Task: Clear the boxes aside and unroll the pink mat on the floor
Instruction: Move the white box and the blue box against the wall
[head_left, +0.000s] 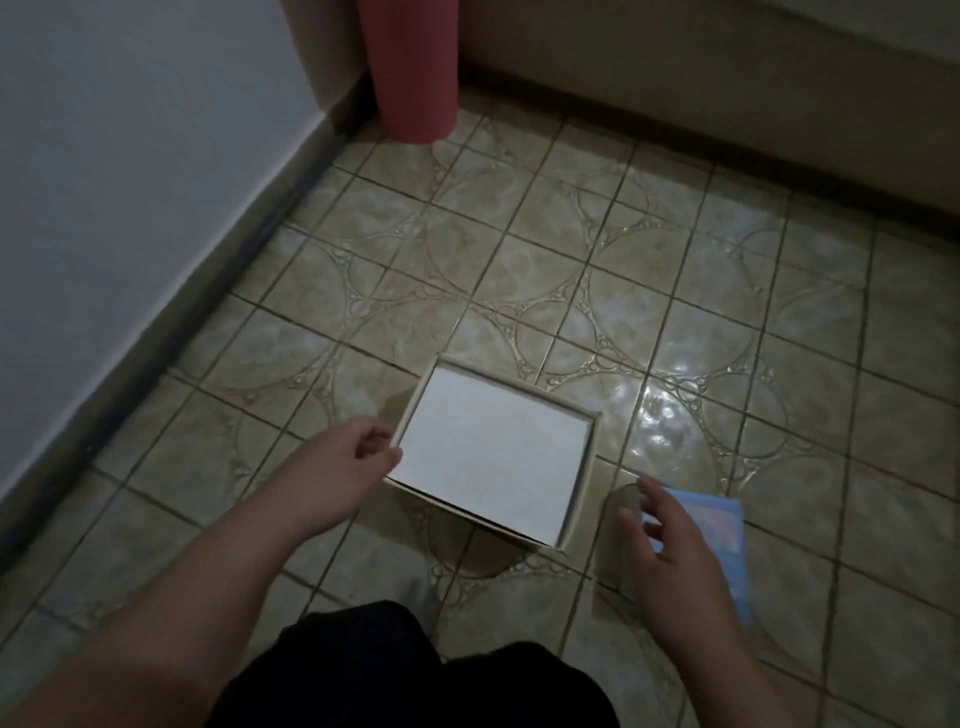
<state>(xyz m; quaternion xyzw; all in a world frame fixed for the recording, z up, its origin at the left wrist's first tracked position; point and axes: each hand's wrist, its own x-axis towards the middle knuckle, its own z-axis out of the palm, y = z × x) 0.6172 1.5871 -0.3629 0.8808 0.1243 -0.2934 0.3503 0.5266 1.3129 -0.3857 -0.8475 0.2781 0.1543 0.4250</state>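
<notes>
Boxes lay mid-floor (675, 249); pink mat (415, 67) stood rolled in the far corner.
Mat looked soft, bulky; white box (493, 457) light, stiff, left hand (337, 467) pinching its edge; right hand (670, 545), fingers spread, over blue box (722, 525).

Dim overall, murky and grey-green, with heavy vignetting toward the lower corners. Brightest on the white box (493, 457), nearly blown out, without surface detail. Sharp glare on the glossy floor tiles (670, 405) just right of the box, hinting at light from above and ahead. Soft shadow beneath the box's near edge and under the right hand (670, 551). Slight motion blur on that hand's fingers. Wide-angle bowing of wall and tile lines near the edges. Grainy, soft focus throughout.
</notes>
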